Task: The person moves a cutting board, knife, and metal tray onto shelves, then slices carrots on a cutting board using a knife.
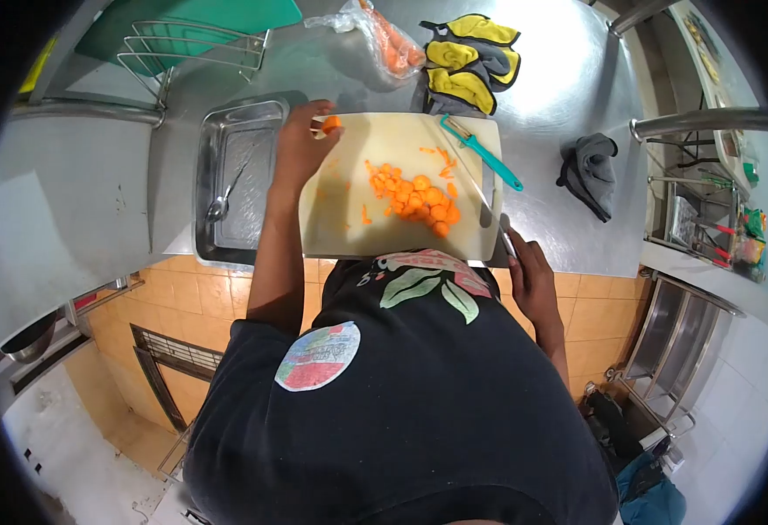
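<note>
Left hand (307, 144) pinches carrot piece (332, 124), upper centre-left of frame; right hand (531, 269) grips knife (508, 240), centre-right. Carrot slices (417, 199) lie mid-frame on cutting board (344, 229). Good cutting wants the piece set flat, fingertips tucked.

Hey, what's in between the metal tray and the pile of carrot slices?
In the head view, the left forearm crosses there, then comes a stretch of cutting board with a few carrot scraps.
</note>
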`<state>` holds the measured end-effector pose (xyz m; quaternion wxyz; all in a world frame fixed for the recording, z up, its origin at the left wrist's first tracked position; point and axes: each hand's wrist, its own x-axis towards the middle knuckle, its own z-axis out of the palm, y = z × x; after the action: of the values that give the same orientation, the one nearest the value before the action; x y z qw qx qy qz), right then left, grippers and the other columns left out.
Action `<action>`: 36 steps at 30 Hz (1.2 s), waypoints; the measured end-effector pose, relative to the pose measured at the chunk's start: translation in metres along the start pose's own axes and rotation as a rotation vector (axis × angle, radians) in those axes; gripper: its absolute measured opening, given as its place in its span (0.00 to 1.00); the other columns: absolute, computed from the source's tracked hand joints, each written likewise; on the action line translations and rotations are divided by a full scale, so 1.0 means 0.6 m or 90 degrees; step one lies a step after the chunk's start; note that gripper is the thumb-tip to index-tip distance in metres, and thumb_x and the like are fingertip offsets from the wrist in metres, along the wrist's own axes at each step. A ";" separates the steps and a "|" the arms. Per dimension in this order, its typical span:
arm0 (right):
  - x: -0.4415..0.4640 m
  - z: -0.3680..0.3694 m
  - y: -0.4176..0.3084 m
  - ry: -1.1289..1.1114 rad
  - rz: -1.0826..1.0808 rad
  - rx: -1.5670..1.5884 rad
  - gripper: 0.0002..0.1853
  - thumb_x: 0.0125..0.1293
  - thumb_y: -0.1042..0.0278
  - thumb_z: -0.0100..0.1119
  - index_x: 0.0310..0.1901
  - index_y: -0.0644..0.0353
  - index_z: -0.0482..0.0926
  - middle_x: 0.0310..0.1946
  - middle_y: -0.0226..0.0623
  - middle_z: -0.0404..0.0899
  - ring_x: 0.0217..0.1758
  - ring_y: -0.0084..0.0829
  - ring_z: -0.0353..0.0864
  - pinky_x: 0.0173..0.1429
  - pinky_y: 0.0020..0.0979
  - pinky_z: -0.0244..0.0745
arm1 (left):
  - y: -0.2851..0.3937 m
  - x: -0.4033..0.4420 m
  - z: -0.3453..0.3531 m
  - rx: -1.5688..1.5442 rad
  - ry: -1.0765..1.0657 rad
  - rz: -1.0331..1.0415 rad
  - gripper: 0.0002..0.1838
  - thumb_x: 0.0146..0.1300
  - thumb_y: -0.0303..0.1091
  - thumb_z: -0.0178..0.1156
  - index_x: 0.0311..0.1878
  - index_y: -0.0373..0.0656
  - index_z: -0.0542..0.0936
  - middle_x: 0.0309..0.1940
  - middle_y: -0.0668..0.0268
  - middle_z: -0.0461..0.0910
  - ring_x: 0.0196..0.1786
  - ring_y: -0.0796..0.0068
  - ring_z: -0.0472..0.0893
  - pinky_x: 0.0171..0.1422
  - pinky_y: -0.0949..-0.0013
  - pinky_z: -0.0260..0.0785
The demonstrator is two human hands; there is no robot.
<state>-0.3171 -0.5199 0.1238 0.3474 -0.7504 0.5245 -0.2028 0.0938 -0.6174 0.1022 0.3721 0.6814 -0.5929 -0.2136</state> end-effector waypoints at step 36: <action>0.025 0.151 -0.129 -0.209 -0.164 0.030 0.28 0.64 0.77 0.62 0.67 0.52 0.72 0.38 0.50 0.78 0.39 0.50 0.79 0.45 0.40 0.75 | -0.003 -0.312 -0.093 -0.165 0.089 -0.093 0.20 0.55 0.22 0.71 0.52 0.38 0.79 0.46 0.58 0.80 0.43 0.67 0.85 0.49 0.67 0.80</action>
<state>-0.2010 -0.4895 0.1187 0.4167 -0.8260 0.3557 -0.1326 0.0974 -0.4219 0.1080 0.4807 0.6820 -0.4819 -0.2673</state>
